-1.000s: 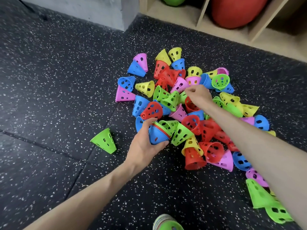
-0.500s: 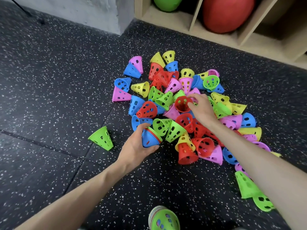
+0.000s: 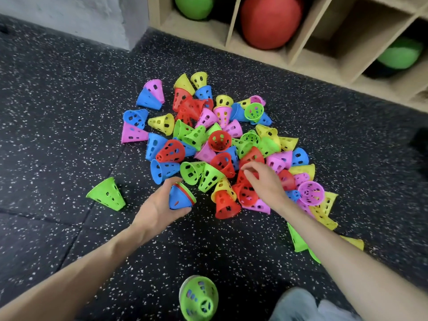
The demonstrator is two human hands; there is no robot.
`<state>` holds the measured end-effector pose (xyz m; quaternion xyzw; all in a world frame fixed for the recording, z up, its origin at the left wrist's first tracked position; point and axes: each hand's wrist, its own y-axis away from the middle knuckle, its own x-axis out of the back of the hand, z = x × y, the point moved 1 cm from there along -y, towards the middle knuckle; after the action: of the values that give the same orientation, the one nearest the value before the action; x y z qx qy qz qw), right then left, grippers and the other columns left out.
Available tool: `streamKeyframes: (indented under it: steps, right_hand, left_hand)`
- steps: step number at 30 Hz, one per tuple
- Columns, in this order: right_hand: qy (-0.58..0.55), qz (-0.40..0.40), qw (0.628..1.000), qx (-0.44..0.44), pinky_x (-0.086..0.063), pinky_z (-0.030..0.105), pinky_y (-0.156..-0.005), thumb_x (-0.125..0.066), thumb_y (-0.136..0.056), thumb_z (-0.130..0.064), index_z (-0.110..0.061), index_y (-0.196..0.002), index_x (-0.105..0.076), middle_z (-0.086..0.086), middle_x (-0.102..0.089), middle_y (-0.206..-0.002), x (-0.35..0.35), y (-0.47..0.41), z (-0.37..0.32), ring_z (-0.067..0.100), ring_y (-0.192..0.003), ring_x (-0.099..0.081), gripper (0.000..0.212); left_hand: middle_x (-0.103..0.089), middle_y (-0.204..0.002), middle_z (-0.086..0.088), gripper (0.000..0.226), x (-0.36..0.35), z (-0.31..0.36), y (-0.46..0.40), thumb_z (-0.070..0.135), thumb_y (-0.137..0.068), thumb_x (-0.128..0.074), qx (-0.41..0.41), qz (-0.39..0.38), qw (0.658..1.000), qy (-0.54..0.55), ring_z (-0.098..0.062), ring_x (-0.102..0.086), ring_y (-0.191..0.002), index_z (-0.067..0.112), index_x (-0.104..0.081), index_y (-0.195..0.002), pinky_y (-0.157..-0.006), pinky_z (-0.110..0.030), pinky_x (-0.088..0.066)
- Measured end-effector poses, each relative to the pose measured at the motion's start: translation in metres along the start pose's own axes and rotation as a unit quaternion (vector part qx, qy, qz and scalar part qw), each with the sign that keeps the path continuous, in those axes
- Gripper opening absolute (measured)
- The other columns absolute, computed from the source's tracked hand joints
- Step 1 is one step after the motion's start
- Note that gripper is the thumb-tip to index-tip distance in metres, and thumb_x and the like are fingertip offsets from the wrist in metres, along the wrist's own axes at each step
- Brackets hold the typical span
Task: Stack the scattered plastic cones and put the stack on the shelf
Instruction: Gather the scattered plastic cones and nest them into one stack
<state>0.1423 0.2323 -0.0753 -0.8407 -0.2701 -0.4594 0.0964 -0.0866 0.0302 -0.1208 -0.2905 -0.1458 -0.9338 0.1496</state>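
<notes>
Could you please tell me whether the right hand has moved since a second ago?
Yes. The right hand has come nearer the person, from the far middle of the cone pile to its near red cones.

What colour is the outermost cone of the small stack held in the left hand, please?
Blue, seen in the head view: stack.

Lighting: bright, even, diffuse from overhead; colours saturated; shadows soft and short under the cones (image 3: 215, 144); shelf (image 3: 342, 42) compartments dark at the back; no glare; wide-angle bowing at the edges, shelf lines slanted; slight motion blur on the right hand (image 3: 264, 181) and both forearms; centre reasonably sharp
</notes>
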Motion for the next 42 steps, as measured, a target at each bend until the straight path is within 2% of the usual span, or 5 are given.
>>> streamKeyframes:
  steps: [16,23,30,35,42]
  right_hand:
    - [0.058,0.207,0.963,-0.164,-0.036,0.027,-0.087,-0.064,-0.096,-0.016,-0.034,-0.101,-0.073,-0.006,-0.066,-0.096,0.097,0.124,0.133,0.021,-0.095,-0.058,0.021]
    - [-0.063,0.056,0.954,-0.288,-0.046,0.031,-0.071,-0.07,-0.093,-0.031,-0.035,-0.119,-0.063,-0.005,-0.073,-0.094,0.086,0.157,0.17,0.012,-0.082,-0.065,0.027]
    - [-0.108,0.163,0.931,-0.307,-0.044,0.03,-0.085,-0.065,-0.096,-0.013,-0.021,-0.108,-0.073,-0.009,-0.059,-0.104,0.079,0.135,0.165,0.013,-0.1,-0.056,0.017]
    - [-0.111,0.209,0.928,-0.289,-0.046,0.033,-0.064,-0.062,-0.096,-0.006,-0.023,-0.107,-0.066,-0.002,-0.067,-0.086,0.085,0.131,0.173,0.014,-0.063,-0.057,0.02]
    - [-0.084,0.249,0.935,-0.237,-0.046,0.034,-0.092,-0.067,-0.096,-0.014,-0.018,-0.124,-0.065,-0.013,-0.067,-0.102,0.121,0.123,0.183,0.016,-0.097,-0.065,0.028]
  left_hand:
    - [-0.061,-0.116,0.01,0.077,-0.074,0.099,0.013,0.059,-0.082,-0.075,-0.136,-0.07,0.988,-0.006,-0.013,-0.062,-0.098,0.041,-0.033,-0.143,-0.086,-0.037,-0.053]
    - [-0.057,-0.098,0.017,0.075,-0.096,0.116,0.02,0.058,-0.084,-0.074,-0.158,-0.106,0.981,-0.034,-0.006,-0.052,-0.083,0.041,-0.033,-0.144,-0.072,-0.026,-0.043]
    - [-0.054,-0.111,0.024,0.074,-0.105,0.127,0.024,0.057,-0.083,-0.075,-0.151,-0.113,0.981,-0.047,-0.003,-0.052,-0.095,0.044,-0.033,-0.143,-0.082,-0.026,-0.045]
    - [-0.052,-0.114,0.029,0.076,-0.105,0.129,0.026,0.057,-0.083,-0.075,-0.143,-0.121,0.98,-0.06,0.006,-0.052,-0.098,0.046,-0.032,-0.144,-0.086,-0.022,-0.045]
    - [-0.055,-0.12,0.022,0.077,-0.105,0.127,0.03,0.06,-0.084,-0.073,-0.134,-0.136,0.979,-0.066,-0.001,-0.053,-0.1,0.047,-0.029,-0.146,-0.092,-0.025,-0.048]
